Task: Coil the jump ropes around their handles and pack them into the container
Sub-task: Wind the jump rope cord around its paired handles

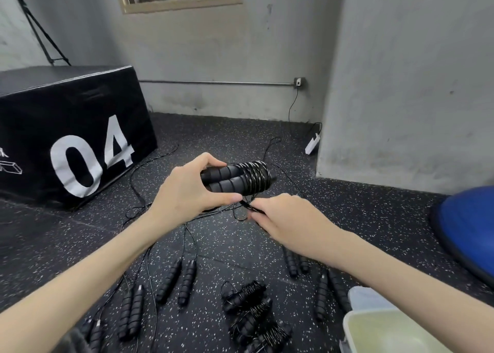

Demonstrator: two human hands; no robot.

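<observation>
My left hand [187, 192] grips a pair of black ribbed jump rope handles [227, 180] held side by side above the floor. Thin black rope is coiled several turns round their right end [256, 176]. My right hand [283, 219] pinches the loose rope [247, 205] just below the coil. The rest of that rope trails down to the floor. Three coiled ropes [251, 312] lie on the floor in front of me. A pale plastic container [374, 331] stands at the lower right, with nothing visible inside.
Several uncoiled rope handles [176, 280] lie on the speckled black floor, more at the right [328, 291] and lower left. A black box marked 04 [69, 138] stands at the left. A blue dome [470, 227] sits at the right. Grey walls stand behind.
</observation>
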